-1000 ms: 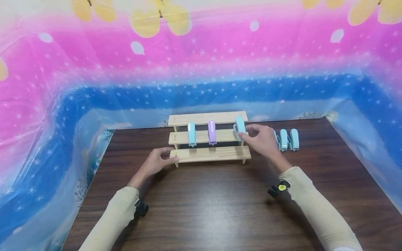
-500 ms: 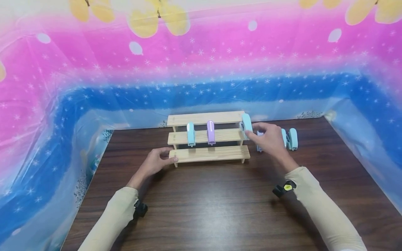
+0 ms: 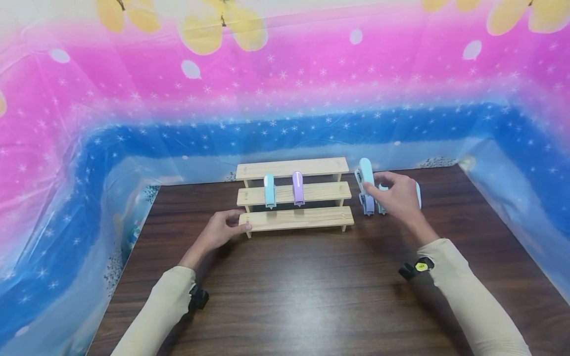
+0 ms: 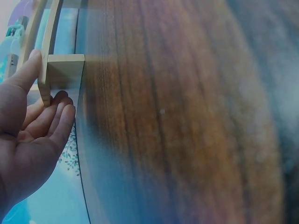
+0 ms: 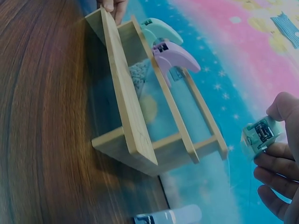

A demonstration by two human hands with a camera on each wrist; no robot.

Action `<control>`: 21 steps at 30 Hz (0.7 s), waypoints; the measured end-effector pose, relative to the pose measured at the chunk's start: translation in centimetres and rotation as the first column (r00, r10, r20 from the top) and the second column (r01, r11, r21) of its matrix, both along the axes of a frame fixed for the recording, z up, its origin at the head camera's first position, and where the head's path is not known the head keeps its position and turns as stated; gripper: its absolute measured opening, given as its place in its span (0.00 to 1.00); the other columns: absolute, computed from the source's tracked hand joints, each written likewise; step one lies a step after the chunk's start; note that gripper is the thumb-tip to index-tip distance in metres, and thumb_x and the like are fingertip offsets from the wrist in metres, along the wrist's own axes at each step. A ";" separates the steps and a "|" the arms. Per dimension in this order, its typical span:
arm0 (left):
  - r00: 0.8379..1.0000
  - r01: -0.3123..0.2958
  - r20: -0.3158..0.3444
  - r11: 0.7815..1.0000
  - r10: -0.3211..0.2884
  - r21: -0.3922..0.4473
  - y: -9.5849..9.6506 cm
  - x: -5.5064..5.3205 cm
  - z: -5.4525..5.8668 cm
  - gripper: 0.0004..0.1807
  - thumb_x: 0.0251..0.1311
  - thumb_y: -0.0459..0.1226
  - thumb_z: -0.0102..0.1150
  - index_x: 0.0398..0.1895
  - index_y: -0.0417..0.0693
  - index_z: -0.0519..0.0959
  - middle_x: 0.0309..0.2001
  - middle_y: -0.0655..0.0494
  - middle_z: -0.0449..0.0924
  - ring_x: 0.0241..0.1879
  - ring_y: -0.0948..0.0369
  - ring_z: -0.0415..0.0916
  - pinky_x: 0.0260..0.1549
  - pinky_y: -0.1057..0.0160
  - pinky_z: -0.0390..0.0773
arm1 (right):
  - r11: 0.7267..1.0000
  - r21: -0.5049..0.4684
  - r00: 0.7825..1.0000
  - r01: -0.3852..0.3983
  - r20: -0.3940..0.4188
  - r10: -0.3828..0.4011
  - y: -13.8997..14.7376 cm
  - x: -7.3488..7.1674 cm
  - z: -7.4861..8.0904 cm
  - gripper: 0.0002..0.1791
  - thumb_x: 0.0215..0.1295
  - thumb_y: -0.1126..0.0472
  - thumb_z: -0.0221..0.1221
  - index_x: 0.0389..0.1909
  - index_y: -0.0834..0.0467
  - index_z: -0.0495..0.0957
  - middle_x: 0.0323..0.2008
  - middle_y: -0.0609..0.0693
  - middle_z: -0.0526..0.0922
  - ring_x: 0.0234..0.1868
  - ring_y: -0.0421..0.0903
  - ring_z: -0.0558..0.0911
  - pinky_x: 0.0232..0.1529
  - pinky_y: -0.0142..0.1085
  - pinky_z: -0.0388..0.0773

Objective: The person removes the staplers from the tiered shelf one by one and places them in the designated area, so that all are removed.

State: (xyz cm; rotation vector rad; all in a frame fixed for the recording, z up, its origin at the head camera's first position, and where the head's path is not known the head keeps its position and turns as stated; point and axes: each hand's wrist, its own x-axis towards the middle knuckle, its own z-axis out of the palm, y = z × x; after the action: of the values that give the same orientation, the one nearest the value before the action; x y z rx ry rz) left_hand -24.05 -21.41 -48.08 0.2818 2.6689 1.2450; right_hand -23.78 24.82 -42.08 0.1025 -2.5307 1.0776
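A three-tier wooden stand (image 3: pixel 296 219) stands at the back of the table. My left hand (image 3: pixel 220 228) grips the left end of its lowest shelf, thumb on top and fingers underneath, as the left wrist view shows. On the middle shelf sit a light blue stapler (image 3: pixel 269 190) and a purple stapler (image 3: pixel 298 188). Just right of the stand, my right hand (image 3: pixel 396 195) pinches a mint stapler (image 3: pixel 366 170) between thumb and fingers, held up with its front end facing the right wrist camera. That stapler overlaps a lavender stapler (image 3: pixel 367 205) standing on the table.
Beside the lavender stapler, more mint staplers (image 3: pixel 419 195) stand on the table, partly hidden by my right hand. The top shelf (image 3: pixel 291 168) lies close to the patterned cloth backdrop (image 3: pixel 285 133). Brown wood tabletop (image 3: pixel 285 287) stretches in front of the stand.
My right hand has carried the mint stapler from over the right end of the middle shelf to the right, off the stand. The left hand stays on the lowest shelf.
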 end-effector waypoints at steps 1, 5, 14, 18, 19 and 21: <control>1.000 0.000 0.001 1.000 0.000 0.000 0.0 0.0 0.0 0.37 0.63 0.52 0.69 0.68 0.40 0.74 0.56 0.42 0.83 0.53 0.49 0.83 0.49 0.49 0.83 | 1.000 -0.001 1.000 0.004 -0.001 -0.004 0.2 0.0 0.1 0.26 0.63 0.42 0.68 0.48 0.60 0.87 0.43 0.59 0.89 0.41 0.54 0.85 0.36 0.40 0.78; 1.000 -0.004 0.007 1.000 0.004 0.002 0.0 0.0 -0.1 0.37 0.63 0.53 0.70 0.69 0.41 0.75 0.56 0.44 0.83 0.53 0.50 0.83 0.48 0.50 0.83 | 1.000 0.006 1.000 0.016 -0.009 -0.016 1.1 0.2 0.5 0.25 0.63 0.45 0.69 0.49 0.63 0.87 0.41 0.62 0.89 0.36 0.53 0.85 0.30 0.32 0.76; 1.000 0.001 0.001 1.000 -0.001 0.004 0.0 0.1 0.0 0.37 0.63 0.53 0.69 0.69 0.41 0.74 0.57 0.43 0.83 0.53 0.50 0.82 0.48 0.49 0.83 | 0.998 0.016 0.998 0.053 -0.027 -0.053 3.9 0.7 0.7 0.26 0.63 0.46 0.69 0.51 0.64 0.86 0.43 0.63 0.89 0.38 0.56 0.86 0.31 0.26 0.73; 1.000 0.005 -0.004 1.000 -0.005 0.006 -0.1 0.1 0.0 0.36 0.64 0.53 0.69 0.69 0.41 0.74 0.57 0.43 0.83 0.54 0.49 0.82 0.49 0.49 0.83 | 0.996 0.034 0.996 0.077 -0.035 -0.076 5.4 0.9 0.7 0.27 0.63 0.45 0.69 0.52 0.63 0.86 0.45 0.64 0.88 0.37 0.55 0.85 0.31 0.25 0.71; 1.000 0.003 -0.004 1.000 -0.003 0.009 -0.1 0.1 0.0 0.36 0.63 0.52 0.69 0.68 0.41 0.75 0.57 0.42 0.83 0.54 0.49 0.82 0.49 0.48 0.83 | 0.996 0.037 0.996 0.085 -0.033 -0.084 5.8 0.9 0.7 0.28 0.63 0.44 0.69 0.53 0.63 0.85 0.45 0.64 0.88 0.38 0.55 0.85 0.32 0.26 0.71; 1.000 0.006 -0.006 1.000 -0.006 0.009 -0.1 0.1 0.0 0.36 0.64 0.52 0.69 0.69 0.40 0.74 0.57 0.42 0.83 0.54 0.49 0.82 0.49 0.49 0.83 | 0.994 0.042 0.995 0.102 -0.026 -0.100 6.5 1.0 0.7 0.29 0.63 0.43 0.69 0.53 0.63 0.85 0.47 0.64 0.87 0.42 0.57 0.84 0.37 0.30 0.71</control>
State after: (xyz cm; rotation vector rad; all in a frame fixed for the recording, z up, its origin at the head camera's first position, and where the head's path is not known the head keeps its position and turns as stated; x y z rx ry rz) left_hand -23.91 -21.51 -48.06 0.2954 2.6662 1.2569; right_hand -22.79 31.36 -41.33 -0.0012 -2.5095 0.9776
